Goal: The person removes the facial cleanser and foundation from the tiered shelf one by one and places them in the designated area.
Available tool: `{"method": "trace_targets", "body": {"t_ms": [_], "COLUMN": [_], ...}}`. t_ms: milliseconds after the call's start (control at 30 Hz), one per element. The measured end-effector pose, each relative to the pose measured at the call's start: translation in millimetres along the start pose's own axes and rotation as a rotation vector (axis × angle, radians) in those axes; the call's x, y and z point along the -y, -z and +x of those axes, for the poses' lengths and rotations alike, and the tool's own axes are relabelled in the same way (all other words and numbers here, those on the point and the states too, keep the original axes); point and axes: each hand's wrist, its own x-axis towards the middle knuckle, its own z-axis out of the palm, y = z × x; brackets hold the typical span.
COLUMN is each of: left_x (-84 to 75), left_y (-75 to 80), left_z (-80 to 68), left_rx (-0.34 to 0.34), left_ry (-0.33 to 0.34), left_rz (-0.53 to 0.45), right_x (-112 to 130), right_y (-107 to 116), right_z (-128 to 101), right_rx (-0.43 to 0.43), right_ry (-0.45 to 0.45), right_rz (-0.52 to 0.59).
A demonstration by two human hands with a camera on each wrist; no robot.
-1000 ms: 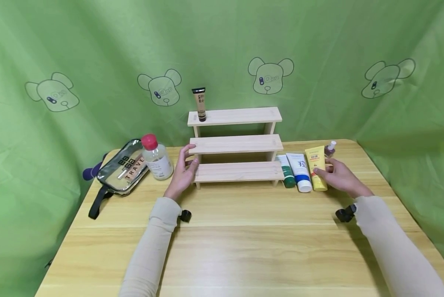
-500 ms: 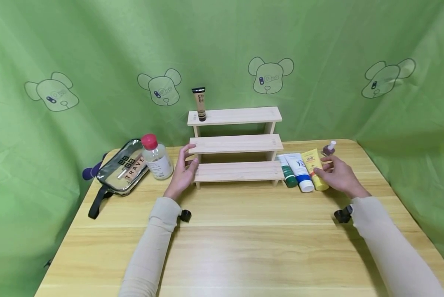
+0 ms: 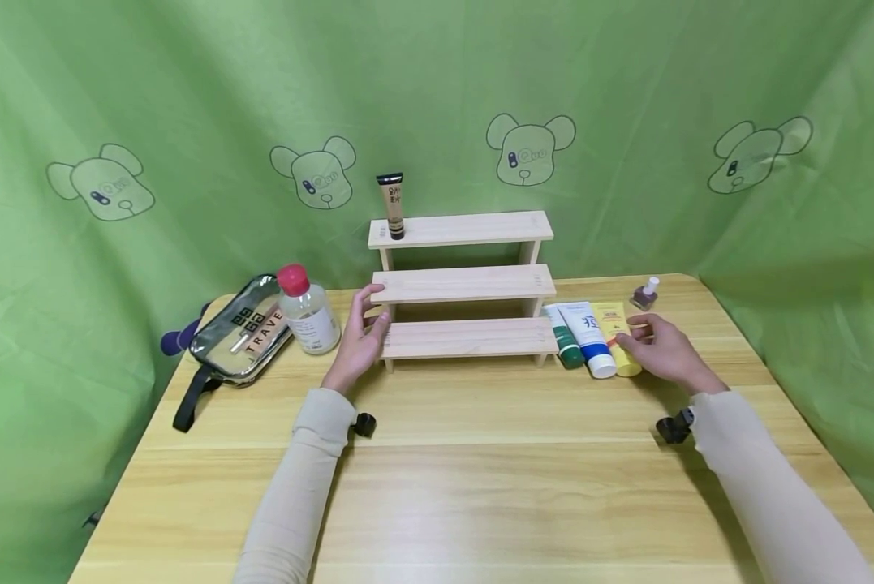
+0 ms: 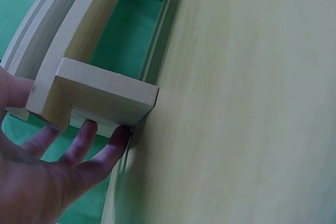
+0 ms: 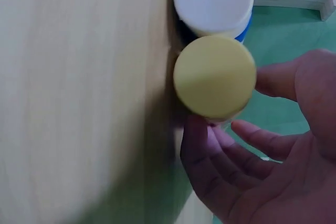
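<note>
My right hand (image 3: pixel 666 354) pinches a yellow squeeze tube (image 3: pixel 612 321) between thumb and fingers. In the right wrist view its round yellow cap (image 5: pixel 214 77) faces the camera, the thumb on one side and fingertips below. Touching it is a white tube with a blue band (image 3: pixel 584 324), and beside that a green-and-white tube (image 3: pixel 566 341), partly behind the shelf end. My left hand (image 3: pixel 359 341) rests against the left end of a three-step wooden shelf (image 3: pixel 473 339). Its fairly straight fingers (image 4: pixel 107 150) touch the shelf's end piece in the left wrist view.
A beige tube with black ends (image 3: pixel 393 203) stands on the top step. To the left are a bottle with a red cap (image 3: pixel 311 320) and a clear travel pouch (image 3: pixel 235 337). A small purple nail polish bottle (image 3: pixel 644 294) stands near the back right. Green curtain (image 3: pixel 437 89) hangs behind.
My right hand has shifted slightly left with the yellow tube, which now lies lower and against the white tube. The white tube's top has tipped left. My left hand stays in place.
</note>
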Motion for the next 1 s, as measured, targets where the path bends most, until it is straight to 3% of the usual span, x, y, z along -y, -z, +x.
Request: {"method": "trace_targets", "body": {"t_ms": [300,733,1000], "left_x": [0.5,0.5,-0.7], "left_y": [0.3,-0.1,0.1], "left_z": [0.0,-0.7,-0.8], "left_rx": [0.003,0.000,0.004], "left_ry": [0.005,0.009,0.004], "left_rz": [0.003,0.011,0.022], "right_x": [20,108,156], "right_y": [6,-3,-17], "right_z": [-4,-10,3], "right_rx": [-0.068,-0.141,-0.178], "right_ry": [0.048,0.226,0.289], "right_rz": [0.032,0.078,0.202]}}
